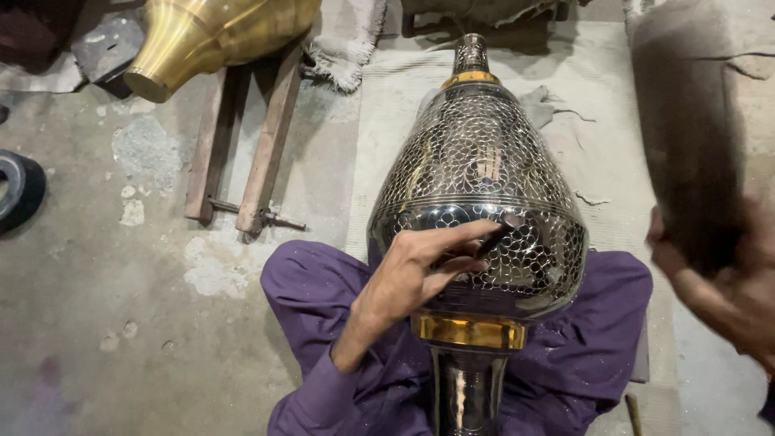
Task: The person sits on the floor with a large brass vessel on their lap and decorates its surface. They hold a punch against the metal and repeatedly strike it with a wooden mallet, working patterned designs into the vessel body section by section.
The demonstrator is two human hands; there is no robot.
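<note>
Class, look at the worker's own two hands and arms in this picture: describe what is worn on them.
The left hand is bare: no glove, ring or watch shows. Its arm wears a purple sleeve reaching to just above the wrist, matching the purple clothing over the legs. The right hand is motion-blurred; no glove shows, and its sleeve is out of view.

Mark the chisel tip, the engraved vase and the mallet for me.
chisel [499, 235], head view, dark shaft just beyond the left fingers.
engraved vase [476, 153], head view, patterned upper belly.
mallet [686, 137], head view, blurred wooden block raised in the right hand.
</note>
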